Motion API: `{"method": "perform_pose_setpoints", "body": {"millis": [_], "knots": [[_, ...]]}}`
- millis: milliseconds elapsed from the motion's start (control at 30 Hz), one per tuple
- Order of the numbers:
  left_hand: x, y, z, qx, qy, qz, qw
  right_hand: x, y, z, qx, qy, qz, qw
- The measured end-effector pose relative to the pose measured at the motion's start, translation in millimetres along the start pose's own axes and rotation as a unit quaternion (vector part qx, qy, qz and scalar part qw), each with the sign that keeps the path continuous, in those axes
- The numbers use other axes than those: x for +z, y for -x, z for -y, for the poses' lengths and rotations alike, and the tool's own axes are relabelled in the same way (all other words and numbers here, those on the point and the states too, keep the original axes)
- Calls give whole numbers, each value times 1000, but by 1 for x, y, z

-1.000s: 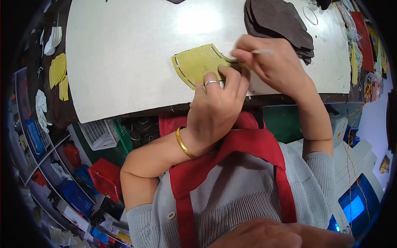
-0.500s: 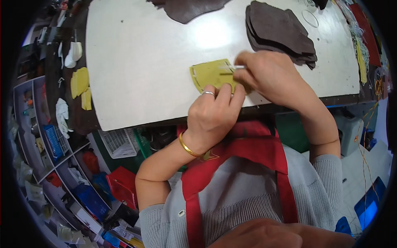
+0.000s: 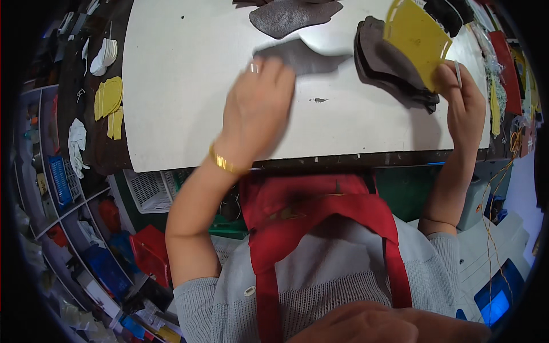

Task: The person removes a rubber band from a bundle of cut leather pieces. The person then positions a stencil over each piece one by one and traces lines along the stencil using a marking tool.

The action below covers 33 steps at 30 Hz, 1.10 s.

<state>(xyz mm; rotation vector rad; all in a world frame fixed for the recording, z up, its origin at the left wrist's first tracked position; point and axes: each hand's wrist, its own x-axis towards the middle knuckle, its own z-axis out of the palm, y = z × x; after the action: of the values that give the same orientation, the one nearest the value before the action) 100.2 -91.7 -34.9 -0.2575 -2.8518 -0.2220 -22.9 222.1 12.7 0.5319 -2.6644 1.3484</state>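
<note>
— White desk fills the upper half of the view, with cluttered shelves curving down at nine o'clock. What's different from a moment ago?

— The yellow pattern is off the desk now. It lay flat near the front edge under both hands; now the right hand holds it up at one o'clock, tilted over the stack of dark pieces.

— And the other hand?

— The left hand has left the pattern and moved to eleven o'clock, fingers together and pressed flat on a grey leather piece. It's blurred, so it's moving.

— What do you make of it?

— My guess is that tracing on one piece is finished and a fresh one is being drawn in.

— How does the pattern look?

— Stiff, bright yellow, curved edges, a row of small notches along one side. The right hand pinches its lower corner, with a thin pen tucked in the same fingers.

— Anything smaller?

— A gold bracelet on the left wrist, a ring on one finger.
</note>
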Motion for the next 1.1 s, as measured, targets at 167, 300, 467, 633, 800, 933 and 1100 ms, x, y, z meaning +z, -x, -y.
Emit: {"method": "perform_pose_setpoints", "body": {"millis": [167,300,467,633,800,933,1100], "knots": [[-10,58,-34,28,113,-57,992,54,21,32,-10,-67,223,972],[4,69,-36,6,142,-113,983,83,19,34,-54,-38,304,950],[4,75,-41,-19,158,-103,982,96,26,30,-58,-8,337,940],[0,72,-47,-12,118,-85,989,96,28,30,-113,28,312,943],[-10,62,-52,-1,72,-3,997,81,25,26,7,-15,297,955],[-11,59,-53,11,14,19,1000,66,28,24,-10,6,287,958],[-14,54,-56,40,-18,40,998,71,43,20,-200,112,205,951]]}}
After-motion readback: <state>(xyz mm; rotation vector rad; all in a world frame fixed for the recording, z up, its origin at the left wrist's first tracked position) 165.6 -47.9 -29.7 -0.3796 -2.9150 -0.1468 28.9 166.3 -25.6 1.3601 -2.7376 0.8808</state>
